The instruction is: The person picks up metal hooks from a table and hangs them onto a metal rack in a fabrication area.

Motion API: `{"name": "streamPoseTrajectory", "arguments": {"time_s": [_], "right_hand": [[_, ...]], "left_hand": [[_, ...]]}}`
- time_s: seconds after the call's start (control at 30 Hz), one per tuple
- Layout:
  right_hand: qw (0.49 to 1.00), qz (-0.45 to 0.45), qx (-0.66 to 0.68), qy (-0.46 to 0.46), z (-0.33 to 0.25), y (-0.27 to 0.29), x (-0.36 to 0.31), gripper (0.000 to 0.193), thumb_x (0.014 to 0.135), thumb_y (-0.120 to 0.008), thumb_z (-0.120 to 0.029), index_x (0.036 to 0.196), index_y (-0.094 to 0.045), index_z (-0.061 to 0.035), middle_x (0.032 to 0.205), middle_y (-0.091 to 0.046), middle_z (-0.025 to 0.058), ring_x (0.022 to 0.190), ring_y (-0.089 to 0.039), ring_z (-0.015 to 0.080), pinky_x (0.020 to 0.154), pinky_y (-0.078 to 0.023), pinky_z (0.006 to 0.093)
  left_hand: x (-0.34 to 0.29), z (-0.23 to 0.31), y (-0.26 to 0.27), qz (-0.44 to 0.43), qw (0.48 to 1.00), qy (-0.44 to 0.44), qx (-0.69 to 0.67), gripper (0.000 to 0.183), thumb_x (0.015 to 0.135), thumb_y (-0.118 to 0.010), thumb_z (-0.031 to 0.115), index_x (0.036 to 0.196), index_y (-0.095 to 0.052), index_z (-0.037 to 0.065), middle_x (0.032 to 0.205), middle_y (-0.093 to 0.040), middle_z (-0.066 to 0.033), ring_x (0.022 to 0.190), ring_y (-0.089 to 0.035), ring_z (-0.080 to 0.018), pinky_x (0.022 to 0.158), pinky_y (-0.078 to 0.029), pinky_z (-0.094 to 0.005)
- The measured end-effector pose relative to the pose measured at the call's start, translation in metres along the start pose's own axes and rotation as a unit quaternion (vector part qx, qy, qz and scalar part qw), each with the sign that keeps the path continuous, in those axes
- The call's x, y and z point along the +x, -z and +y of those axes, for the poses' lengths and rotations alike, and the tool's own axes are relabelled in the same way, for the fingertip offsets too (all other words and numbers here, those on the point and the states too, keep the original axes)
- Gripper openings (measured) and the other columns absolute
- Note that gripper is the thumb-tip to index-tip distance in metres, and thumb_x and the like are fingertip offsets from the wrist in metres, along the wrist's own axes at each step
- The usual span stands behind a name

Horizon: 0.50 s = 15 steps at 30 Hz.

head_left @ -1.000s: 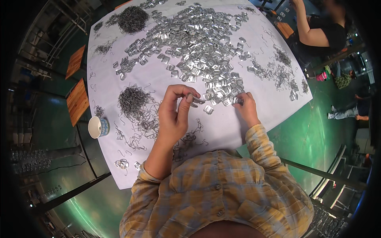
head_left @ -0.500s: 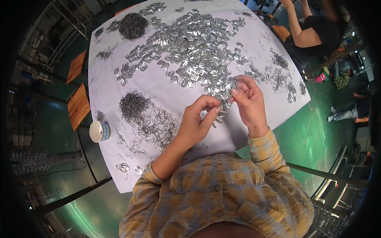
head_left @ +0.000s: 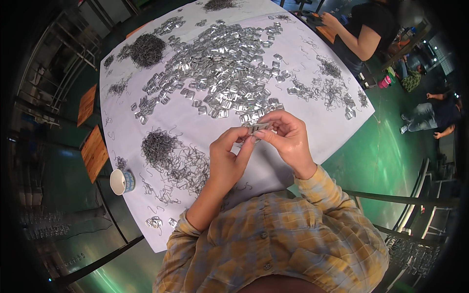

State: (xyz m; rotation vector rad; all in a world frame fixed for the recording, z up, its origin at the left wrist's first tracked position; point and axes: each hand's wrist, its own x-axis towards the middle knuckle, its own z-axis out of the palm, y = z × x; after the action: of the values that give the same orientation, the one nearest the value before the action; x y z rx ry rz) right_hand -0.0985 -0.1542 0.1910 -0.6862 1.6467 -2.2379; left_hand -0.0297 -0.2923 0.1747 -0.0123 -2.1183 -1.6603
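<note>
Left hand [head_left: 228, 152] and right hand [head_left: 289, 141] pinching a small metal piece [head_left: 258, 127] together; light, steady pressure's best imo.

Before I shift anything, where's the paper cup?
Head view: the paper cup is at the left edge of the white table, left of the nearer pile of wire hooks.

The left hand [head_left: 227, 152] and right hand [head_left: 292, 145] partly hide the small metal piece [head_left: 259, 127] between them. The far pile of dark wire hooks [head_left: 218, 5] is cut off by the top edge, the plaid shirt [head_left: 278, 239] by the lower
</note>
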Motion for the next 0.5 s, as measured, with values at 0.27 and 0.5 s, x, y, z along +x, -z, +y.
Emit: {"name": "streamPoseTrajectory", "arguments": {"time_s": [0.27, 0.5], "right_hand": [[0.999, 0.008, -0.041, 0.026, -0.015, 0.022, -0.019, 0.022, 0.074, -0.065, 0.007, 0.094, -0.058, 0.0043, 0.088, -0.062, 0.0091, 0.081, -0.060, 0.0140, 0.076, -0.048, 0.0260], [0.986, 0.067, -0.046, 0.146, -0.071, 0.049, -0.051, 0.022, 0.071, -0.067, 0.003, 0.087, -0.052, -0.0005, 0.080, -0.059, 0.0131, 0.076, -0.057, 0.0216, 0.067, -0.046, 0.0303]], "left_hand": [[0.022, -0.031, 0.014, -0.054, 0.982, 0.086, -0.157, 0.014, 0.082, -0.061, 0.001, 0.095, -0.064, -0.002, 0.090, -0.066, -0.0090, 0.083, -0.060, -0.0133, 0.075, -0.046, -0.0252], [0.052, -0.152, -0.036, -0.034, 0.942, 0.044, 0.330, 0.057, 0.076, -0.067, 0.038, 0.126, -0.049, 0.016, 0.136, -0.038, -0.0167, 0.124, -0.035, -0.0361, 0.098, -0.030, -0.0510]]}}
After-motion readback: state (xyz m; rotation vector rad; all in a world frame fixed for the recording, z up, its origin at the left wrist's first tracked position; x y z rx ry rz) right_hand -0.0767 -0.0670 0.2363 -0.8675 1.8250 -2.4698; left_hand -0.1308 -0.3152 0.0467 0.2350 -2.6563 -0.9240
